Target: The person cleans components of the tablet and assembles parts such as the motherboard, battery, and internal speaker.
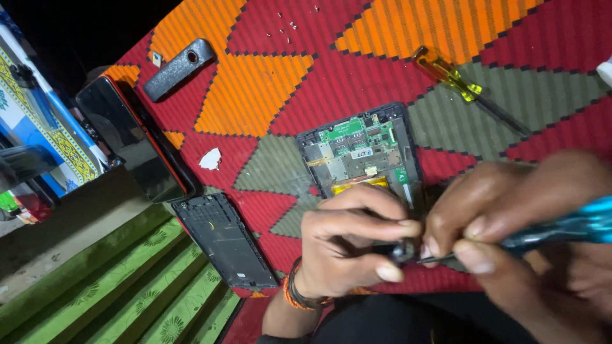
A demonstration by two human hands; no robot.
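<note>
Opened phone [360, 150] (hands [357, 245] over its lower end)

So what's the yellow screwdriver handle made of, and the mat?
The yellow screwdriver handle looks like clear, glossy plastic: light shines through it. Its shaft looks like dark metal. The mat seems woven, maybe plastic straw, judging by its fine ribbed stripes.

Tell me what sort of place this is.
Probably an informal phone-repair spot on a woven mat: an opened phone with its board bare, a detached back cover, and a spare screwdriver lying nearby.
</note>
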